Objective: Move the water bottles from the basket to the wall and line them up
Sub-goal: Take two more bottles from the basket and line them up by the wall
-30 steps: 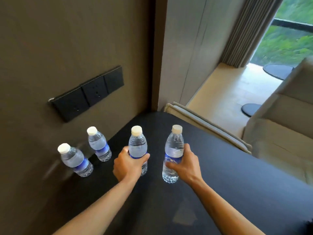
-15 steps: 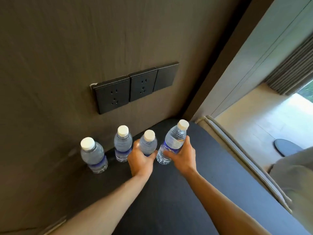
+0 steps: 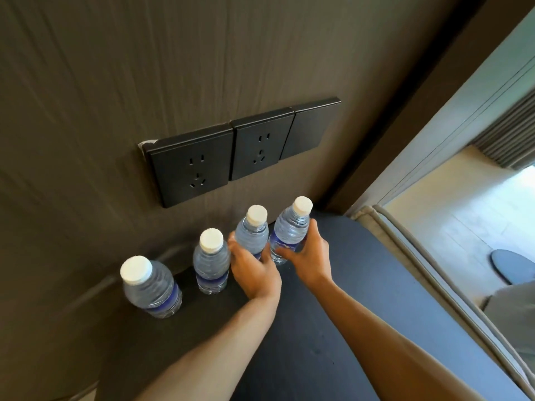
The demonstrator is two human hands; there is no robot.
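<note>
Clear plastic water bottles with white caps: two (image 3: 150, 287) (image 3: 210, 263) stand freed on the dark counter (image 3: 333, 328) against the brown wall (image 3: 144, 82), while left-hand fingers (image 3: 254, 270) grasp a third (image 3: 252, 234) and the right hand (image 3: 308, 256) a tilted fourth (image 3: 291, 227), not yet released; no basket shows.

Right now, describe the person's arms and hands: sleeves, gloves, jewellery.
Both forearms are bare up to the frame edge, no sleeves showing. The left hand and right hand wear no gloves. No watch, bracelet or ring is visible on either.
</note>
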